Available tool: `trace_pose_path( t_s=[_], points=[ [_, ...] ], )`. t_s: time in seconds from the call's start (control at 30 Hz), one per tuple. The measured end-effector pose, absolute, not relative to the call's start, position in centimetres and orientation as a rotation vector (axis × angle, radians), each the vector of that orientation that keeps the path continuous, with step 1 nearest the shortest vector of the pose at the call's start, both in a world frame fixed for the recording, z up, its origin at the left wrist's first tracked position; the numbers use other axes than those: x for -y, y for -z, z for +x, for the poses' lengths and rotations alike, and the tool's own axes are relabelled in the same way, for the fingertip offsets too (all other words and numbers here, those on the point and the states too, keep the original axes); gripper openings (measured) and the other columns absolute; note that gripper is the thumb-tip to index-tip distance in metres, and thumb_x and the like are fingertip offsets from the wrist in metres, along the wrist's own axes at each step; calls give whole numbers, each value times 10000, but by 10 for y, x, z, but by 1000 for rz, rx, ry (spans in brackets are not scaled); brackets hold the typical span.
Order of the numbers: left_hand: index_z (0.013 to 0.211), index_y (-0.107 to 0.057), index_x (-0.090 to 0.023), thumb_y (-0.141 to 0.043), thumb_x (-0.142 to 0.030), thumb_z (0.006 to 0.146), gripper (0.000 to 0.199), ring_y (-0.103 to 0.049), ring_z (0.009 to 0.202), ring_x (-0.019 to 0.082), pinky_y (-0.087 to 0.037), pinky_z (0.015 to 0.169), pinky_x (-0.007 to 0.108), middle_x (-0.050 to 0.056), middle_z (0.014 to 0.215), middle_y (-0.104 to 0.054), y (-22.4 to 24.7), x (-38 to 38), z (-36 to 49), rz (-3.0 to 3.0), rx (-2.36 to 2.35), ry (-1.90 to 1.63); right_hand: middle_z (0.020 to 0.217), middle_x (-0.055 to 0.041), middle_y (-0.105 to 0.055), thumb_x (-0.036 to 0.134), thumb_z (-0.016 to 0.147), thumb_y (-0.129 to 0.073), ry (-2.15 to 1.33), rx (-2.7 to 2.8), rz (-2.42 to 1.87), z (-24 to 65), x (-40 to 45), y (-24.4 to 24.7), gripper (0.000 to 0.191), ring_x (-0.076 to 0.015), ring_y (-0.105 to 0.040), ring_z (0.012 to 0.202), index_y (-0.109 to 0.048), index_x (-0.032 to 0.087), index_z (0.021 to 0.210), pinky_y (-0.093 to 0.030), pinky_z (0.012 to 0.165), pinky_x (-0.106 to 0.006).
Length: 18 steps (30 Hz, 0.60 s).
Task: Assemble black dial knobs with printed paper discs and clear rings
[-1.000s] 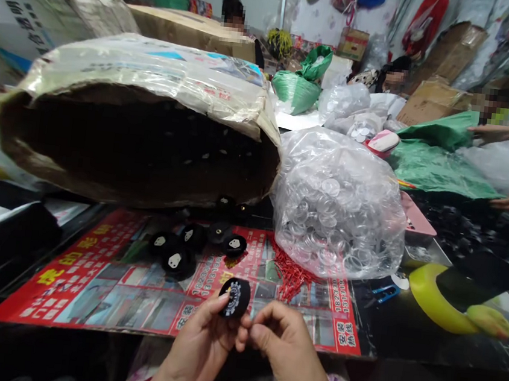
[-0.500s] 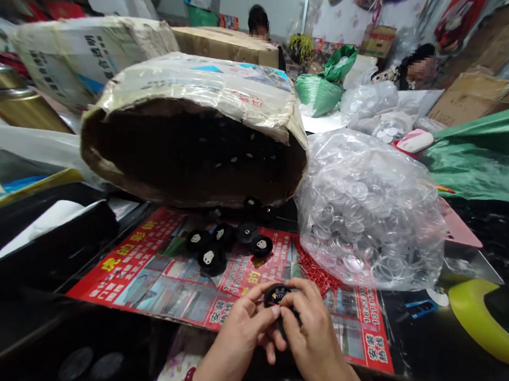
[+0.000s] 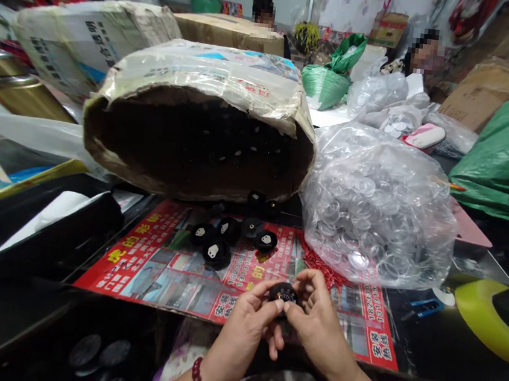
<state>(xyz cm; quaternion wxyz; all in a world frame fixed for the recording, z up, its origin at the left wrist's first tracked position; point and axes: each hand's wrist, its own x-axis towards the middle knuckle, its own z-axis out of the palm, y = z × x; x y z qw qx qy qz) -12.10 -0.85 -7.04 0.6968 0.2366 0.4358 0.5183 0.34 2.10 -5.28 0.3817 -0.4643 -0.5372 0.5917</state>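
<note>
A small round black dial with pale printed marks is held up between my two hands over the front of the red printed sheet. My left hand grips its left side, thumb on the face. My right hand presses its thumb on the face from the right, with the index finger raised behind the rim. Just beyond lie several round black parts with white patches, and a pile of red slivers. The underside of the dial is hidden.
A torn carton lies on its side, its dark mouth facing me. To its right stands a clear bag of transparent round covers. A blue tool and a yellow-green ring lie at the right. Two people sit at the back.
My right hand's index finger has lifted off the dial's top edge, and its thumb has come onto the face. The view has shifted slightly.
</note>
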Motion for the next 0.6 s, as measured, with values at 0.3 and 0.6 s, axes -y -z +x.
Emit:
trace_pose_path(
  t_s=[0.3, 0.6],
  points=[
    [1034, -558, -137, -615, -237, 770, 288, -501, 323, 81, -407, 258, 147, -44, 528, -587, 64, 4, -121, 431, -1024, -1205, 763, 57, -499, 146, 732, -573, -1513, 1281, -1151, -11, -26, 57, 249, -112, -507, 685, -405, 232, 893, -417, 611, -215],
    [1178, -440, -187, -693, -413, 736, 557, -575, 404, 149, -423, 289, 179, -8, 553, -630, 72, 8, -122, 557, -1076, -1087, 920, -52, -561, 109, 865, -473, -676, 2088, -1131, 8, -19, 48, 107, -198, -512, 885, -545, 187, 862, -434, 768, -323]
  ],
)
